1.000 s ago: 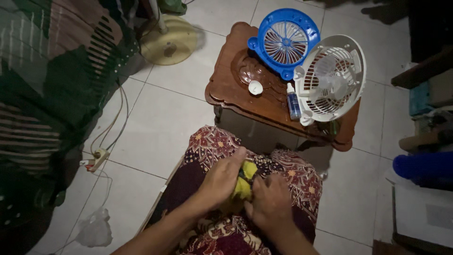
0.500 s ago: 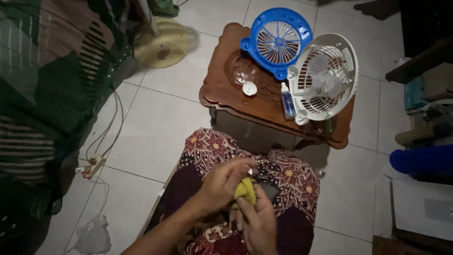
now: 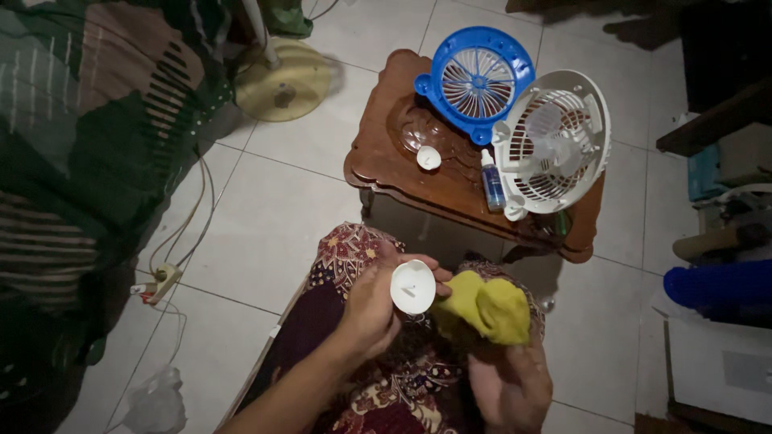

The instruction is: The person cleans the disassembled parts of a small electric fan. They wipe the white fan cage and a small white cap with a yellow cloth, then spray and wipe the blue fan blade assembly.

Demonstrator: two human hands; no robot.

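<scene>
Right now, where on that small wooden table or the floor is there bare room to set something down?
The wooden table has a bare strip along its left edge, beside the small white cap. Its right half is crowded by the blue fan grille, white fan and spray bottle. The floor tiles between table and cables are open.

Two fan grilles, two white caps, one cloth.

Bare tiled floor lies open left of the lap. Ahead, the wooden table blocks the way, crowded by a blue fan grille, white fan, small bottle and white cap.
</scene>
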